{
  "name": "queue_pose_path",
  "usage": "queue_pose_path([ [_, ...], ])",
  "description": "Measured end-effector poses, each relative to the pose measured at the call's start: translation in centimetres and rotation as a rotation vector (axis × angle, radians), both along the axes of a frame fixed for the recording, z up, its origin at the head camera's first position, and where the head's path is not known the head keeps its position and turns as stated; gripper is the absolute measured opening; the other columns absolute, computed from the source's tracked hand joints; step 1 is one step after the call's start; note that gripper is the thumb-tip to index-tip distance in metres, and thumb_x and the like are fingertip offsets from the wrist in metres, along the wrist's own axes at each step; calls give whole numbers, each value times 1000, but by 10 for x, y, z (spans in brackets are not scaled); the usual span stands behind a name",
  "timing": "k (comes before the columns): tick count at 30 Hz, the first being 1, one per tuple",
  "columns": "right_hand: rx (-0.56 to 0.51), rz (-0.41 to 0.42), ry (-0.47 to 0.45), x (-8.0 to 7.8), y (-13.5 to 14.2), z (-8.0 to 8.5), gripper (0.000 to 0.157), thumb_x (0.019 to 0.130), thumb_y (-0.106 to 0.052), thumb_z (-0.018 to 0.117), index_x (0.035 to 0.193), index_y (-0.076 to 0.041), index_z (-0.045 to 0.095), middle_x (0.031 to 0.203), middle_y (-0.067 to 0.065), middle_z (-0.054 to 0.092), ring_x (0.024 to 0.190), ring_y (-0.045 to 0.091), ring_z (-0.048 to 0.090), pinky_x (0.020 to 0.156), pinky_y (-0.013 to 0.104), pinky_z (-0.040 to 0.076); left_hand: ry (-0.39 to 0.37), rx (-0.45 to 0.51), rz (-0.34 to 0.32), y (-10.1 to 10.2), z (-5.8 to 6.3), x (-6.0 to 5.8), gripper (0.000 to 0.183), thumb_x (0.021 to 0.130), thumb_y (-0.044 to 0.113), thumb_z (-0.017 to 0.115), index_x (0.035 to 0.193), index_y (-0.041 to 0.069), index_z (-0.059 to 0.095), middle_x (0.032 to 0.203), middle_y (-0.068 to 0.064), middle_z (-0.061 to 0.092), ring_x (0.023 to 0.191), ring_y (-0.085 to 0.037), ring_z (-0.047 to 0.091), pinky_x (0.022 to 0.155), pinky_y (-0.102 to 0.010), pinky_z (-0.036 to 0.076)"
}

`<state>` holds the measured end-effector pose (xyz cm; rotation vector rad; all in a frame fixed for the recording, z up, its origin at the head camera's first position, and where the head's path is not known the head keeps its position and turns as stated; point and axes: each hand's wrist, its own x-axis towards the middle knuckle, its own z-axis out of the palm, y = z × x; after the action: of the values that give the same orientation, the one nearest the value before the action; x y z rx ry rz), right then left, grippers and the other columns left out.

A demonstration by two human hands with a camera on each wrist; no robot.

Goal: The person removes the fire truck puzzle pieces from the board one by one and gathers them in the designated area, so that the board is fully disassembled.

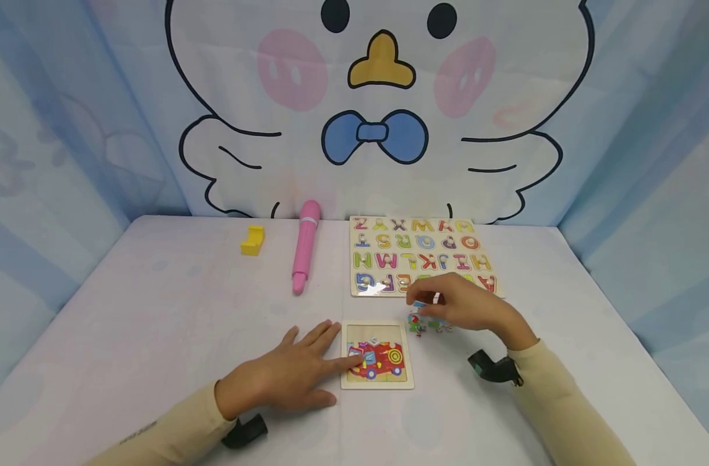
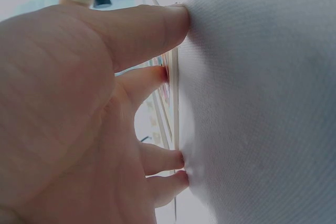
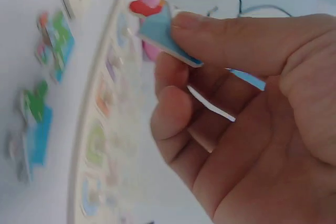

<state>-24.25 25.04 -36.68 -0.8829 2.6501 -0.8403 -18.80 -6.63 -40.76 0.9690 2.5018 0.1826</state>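
Observation:
My left hand (image 1: 290, 372) lies spread on the table. Its index finger touches the red fire-truck picture (image 1: 383, 360) inside a small square wooden puzzle tray (image 1: 377, 387), while the thumb and other visible fingertips rest on the cloth beside it. Right of the tray, my right hand (image 1: 461, 304) pinches a light blue puzzle piece with a red part (image 3: 155, 30) between thumb and fingers. Behind those fingers, blue and white edges of a flat piece (image 3: 248, 79) show against the palm, mostly hidden. Below this hand lie loose colourful puzzle pieces (image 1: 415, 325), green and blue in the right wrist view.
Behind the right hand lies a wooden alphabet puzzle board (image 1: 395, 243) with knobbed letters. A pink marker-shaped stick (image 1: 305, 249) and a small yellow chair-shaped block (image 1: 252, 241) are farther left. A printed curtain (image 1: 377, 181) hangs along the table's back edge.

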Motion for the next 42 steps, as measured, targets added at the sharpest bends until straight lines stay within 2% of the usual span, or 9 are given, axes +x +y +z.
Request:
queue_pose_path([
  [4, 55, -56, -20, -4, 21, 11, 11, 94, -10, 74, 104, -10, 69, 90, -5, 61, 87, 17, 56, 75, 30, 50, 0, 9, 1, -1, 0, 0, 70, 92, 50, 71, 154, 50, 39, 169, -11, 21, 156, -34, 11, 115, -74, 15],
  [8, 78, -64, -71, -7, 40, 16, 6, 93, -8, 73, 96, -10, 69, 85, -4, 59, 84, 18, 54, 73, 31, 46, 0, 17, -4, -1, 0, 0, 70, 92, 49, 72, 154, 50, 39, 169, -12, 21, 156, -34, 11, 114, -74, 15],
  [13, 113, -68, -187, -9, 60, 15, 11, 89, -4, 74, 85, -12, 66, 77, -3, 55, 76, 16, 52, 67, 28, 42, -4, 19, -7, -1, 1, 0, 70, 93, 48, 72, 154, 49, 39, 168, -12, 22, 156, -34, 12, 114, -74, 15],
  [16, 148, -78, -222, -11, 66, 10, 16, 84, -3, 75, 81, -12, 64, 73, -4, 52, 72, 15, 50, 65, 27, 40, -2, 21, -8, -2, 1, 0, 69, 93, 48, 71, 154, 49, 39, 168, -12, 22, 156, -34, 12, 114, -74, 15],
  [21, 232, -90, -184, -15, 66, -1, 20, 78, 0, 76, 76, -14, 62, 71, -5, 49, 72, 14, 48, 66, 29, 38, -1, 25, -11, -2, 0, 0, 69, 94, 48, 71, 155, 49, 39, 169, -12, 21, 156, -34, 12, 114, -74, 15],
  [25, 284, -112, -147, -15, 62, -7, 20, 78, 0, 75, 76, -15, 62, 73, -5, 50, 73, 14, 48, 66, 30, 39, 2, 27, -12, -2, 0, 0, 69, 94, 48, 71, 155, 49, 39, 169, -12, 21, 156, -34, 11, 114, -74, 15],
  [31, 329, -155, -119, -13, 56, -8, 17, 80, -1, 74, 79, -14, 64, 73, -3, 53, 71, 14, 50, 65, 31, 41, 6, 26, -11, -2, 1, 1, 69, 93, 49, 71, 154, 49, 39, 169, -11, 21, 156, -33, 11, 115, -74, 15],
  [36, 368, -165, -84, -12, 51, -9, 20, 79, 0, 76, 77, -13, 60, 71, -3, 53, 69, 14, 49, 67, 32, 39, 8, 23, -12, -2, 1, 1, 69, 93, 48, 71, 155, 49, 39, 169, -12, 21, 156, -33, 12, 115, -73, 15],
  [42, 415, -229, -112, -10, 44, -10, 20, 79, 2, 73, 80, -11, 58, 74, 0, 54, 68, 17, 50, 61, 31, 40, -3, 22, -6, -1, 0, 1, 69, 93, 48, 71, 154, 49, 39, 169, -11, 21, 156, -33, 11, 115, -74, 15],
])
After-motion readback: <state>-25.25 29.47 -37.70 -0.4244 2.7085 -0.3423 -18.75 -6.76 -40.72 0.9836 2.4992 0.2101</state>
